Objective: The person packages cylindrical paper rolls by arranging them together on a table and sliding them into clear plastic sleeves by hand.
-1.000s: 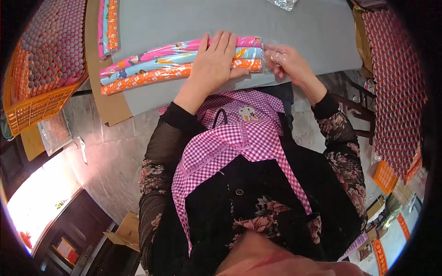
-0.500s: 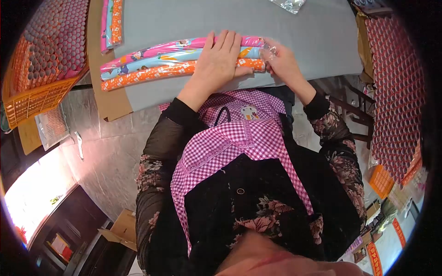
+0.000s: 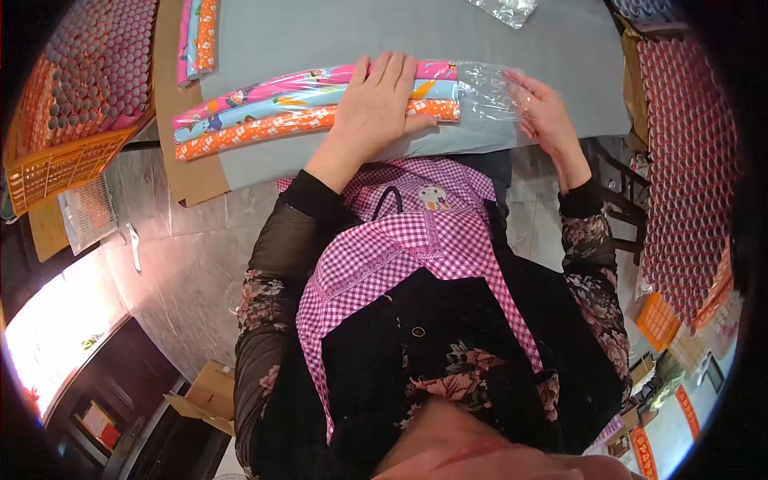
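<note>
Three patterned rolls, a pink roll [image 3: 280, 84], a light blue roll [image 3: 264, 106] and an orange roll [image 3: 256, 134], lie side by side in one clear plastic sleeve on the grey table. My left hand [image 3: 374, 100] rests flat across the rolls near their right end, fingers spread. Beyond that end, the empty part of the clear sleeve [image 3: 486, 90] stretches out to the right. My right hand [image 3: 544, 112] pinches the far end of this plastic, fingers bent together.
Another wrapped set of rolls [image 3: 197, 40] lies at the table's upper left. An orange basket [image 3: 68, 180] full of rolled tubes stands left. Many stacked tubes [image 3: 690, 176] are on the right. A clear plastic bag [image 3: 512, 10] lies at the top.
My right hand was close to the rolls' right end and has moved right, drawing the loose plastic out straight. My left hand stays on the rolls.
</note>
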`<action>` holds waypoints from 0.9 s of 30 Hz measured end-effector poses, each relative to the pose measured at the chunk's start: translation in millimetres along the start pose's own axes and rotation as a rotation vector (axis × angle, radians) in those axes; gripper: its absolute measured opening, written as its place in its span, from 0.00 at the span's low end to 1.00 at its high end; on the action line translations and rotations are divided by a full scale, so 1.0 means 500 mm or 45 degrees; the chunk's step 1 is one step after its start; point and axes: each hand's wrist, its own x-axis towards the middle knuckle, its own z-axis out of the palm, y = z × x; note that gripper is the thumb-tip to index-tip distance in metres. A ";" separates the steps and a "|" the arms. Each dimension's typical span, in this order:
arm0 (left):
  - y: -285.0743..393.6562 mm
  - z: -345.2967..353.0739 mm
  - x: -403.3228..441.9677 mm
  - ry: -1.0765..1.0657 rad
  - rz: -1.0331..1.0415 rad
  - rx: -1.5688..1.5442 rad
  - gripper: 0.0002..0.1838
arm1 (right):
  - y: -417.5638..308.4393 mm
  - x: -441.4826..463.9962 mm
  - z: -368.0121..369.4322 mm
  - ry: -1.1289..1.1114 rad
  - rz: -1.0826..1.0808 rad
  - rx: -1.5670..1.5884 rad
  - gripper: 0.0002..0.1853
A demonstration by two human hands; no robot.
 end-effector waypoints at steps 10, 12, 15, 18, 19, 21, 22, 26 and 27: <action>-0.001 -0.002 0.004 -0.078 -0.004 0.080 0.48 | -0.067 -0.042 0.025 0.044 -0.910 -0.755 0.33; -0.002 -0.004 0.009 -0.121 -0.019 0.068 0.49 | -0.073 -0.033 0.056 -0.014 -1.233 -1.248 0.40; 0.002 -0.009 0.006 -0.131 -0.013 0.103 0.49 | -0.051 -0.003 0.071 -0.174 -1.205 -1.503 0.50; 0.003 -0.008 0.006 -0.149 -0.032 0.096 0.50 | -0.047 0.017 0.077 -0.216 -1.187 -1.542 0.47; 0.004 -0.008 0.007 -0.153 -0.042 0.084 0.51 | -0.051 0.021 0.083 -0.253 -1.119 -1.534 0.45; 0.005 -0.012 0.011 -0.151 -0.044 0.074 0.50 | -0.053 0.028 0.091 -0.307 -1.058 -1.524 0.43; 0.004 -0.015 0.011 -0.147 -0.037 0.071 0.50 | -0.053 0.033 0.096 -0.268 -1.021 -1.492 0.41; 0.003 -0.005 0.016 -0.097 -0.058 0.094 0.50 | -0.045 0.047 0.119 -0.170 -0.811 -1.380 0.33; 0.008 -0.012 0.019 -0.089 -0.081 0.084 0.50 | -0.042 0.051 0.122 -0.193 -0.823 -1.385 0.33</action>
